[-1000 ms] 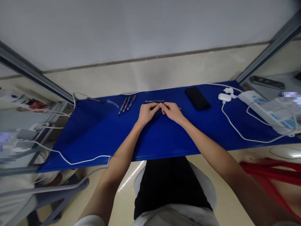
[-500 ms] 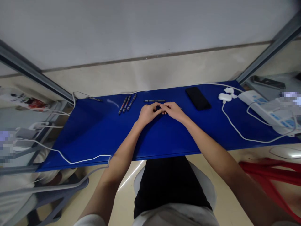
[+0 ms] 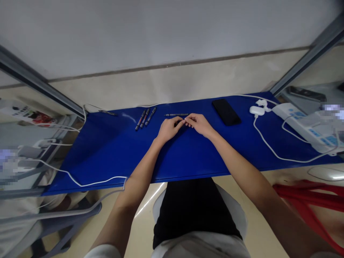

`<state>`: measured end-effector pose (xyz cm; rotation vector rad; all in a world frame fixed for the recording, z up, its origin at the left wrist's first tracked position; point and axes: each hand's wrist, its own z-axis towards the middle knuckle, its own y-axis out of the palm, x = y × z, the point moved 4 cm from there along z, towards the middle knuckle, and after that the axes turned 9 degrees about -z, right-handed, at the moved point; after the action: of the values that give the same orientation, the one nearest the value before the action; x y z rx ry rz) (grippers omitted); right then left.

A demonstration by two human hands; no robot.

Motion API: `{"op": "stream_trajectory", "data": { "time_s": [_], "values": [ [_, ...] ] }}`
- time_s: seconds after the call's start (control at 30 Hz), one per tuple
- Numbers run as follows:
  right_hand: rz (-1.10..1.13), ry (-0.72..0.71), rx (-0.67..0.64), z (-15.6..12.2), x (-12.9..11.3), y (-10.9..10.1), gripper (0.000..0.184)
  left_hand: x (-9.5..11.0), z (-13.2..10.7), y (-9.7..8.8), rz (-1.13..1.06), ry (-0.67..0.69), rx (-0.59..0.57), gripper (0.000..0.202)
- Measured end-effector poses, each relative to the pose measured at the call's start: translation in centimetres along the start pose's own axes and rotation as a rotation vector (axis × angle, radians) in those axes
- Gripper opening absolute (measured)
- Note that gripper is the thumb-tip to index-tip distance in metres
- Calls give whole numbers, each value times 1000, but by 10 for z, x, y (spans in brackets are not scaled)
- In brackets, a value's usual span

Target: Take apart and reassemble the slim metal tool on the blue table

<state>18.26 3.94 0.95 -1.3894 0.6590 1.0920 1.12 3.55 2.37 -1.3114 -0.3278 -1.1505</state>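
My left hand point(image 3: 169, 129) and my right hand point(image 3: 199, 124) meet at the fingertips above the middle of the blue tabletop point(image 3: 188, 157). Both have thumb and fingers drawn together in a pinch. Anything between the fingertips is too small or too hidden to make out. Just behind the hands a dark pen point(image 3: 174, 114) lies crosswise, its right end partly covered by my right hand. To the left, three pens lie slanted side by side, among them a reddish-barrelled pen point(image 3: 144, 118).
A black phone point(image 3: 226, 112) lies to the right. Beyond it are a white earbud case point(image 3: 255, 110) on a cable and a white power strip point(image 3: 303, 125). Another thin dark pen point(image 3: 108, 113) rests at the back left. A white cable point(image 3: 80, 185) crosses the front left edge.
My right hand has shifted slightly up and its fingers have moved at the fingertips. A small light tip that showed beyond my right hand is no longer visible. The pens and phone stay put.
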Motion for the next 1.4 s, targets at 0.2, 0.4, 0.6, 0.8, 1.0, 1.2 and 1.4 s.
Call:
{"op": "stream_trajectory", "data": {
  "time_s": [0.2,0.4,0.6,0.8,1.0,1.2,1.4],
  "values": [
    [36,6,55,1,2,1,34,0,1,-4,31,-34,66,44],
    [46,13,110,2,6,-2,37,-1,3,-8,18,-67,117,45],
    [3,25,113,1,4,-4,39,-2,3,-10,5,-92,140,48],
    [-63,5,106,0,1,-2,41,-4,3,-8,22,-98,109,48],
    [-34,1,105,1,3,-2,38,-4,4,-8,17,-107,106,48],
    [31,-3,129,1,4,-3,34,-6,5,-8,0,-119,120,47],
    [42,-1,180,1,7,-5,29,-10,5,-9,-8,-143,135,48]
  ]
}}
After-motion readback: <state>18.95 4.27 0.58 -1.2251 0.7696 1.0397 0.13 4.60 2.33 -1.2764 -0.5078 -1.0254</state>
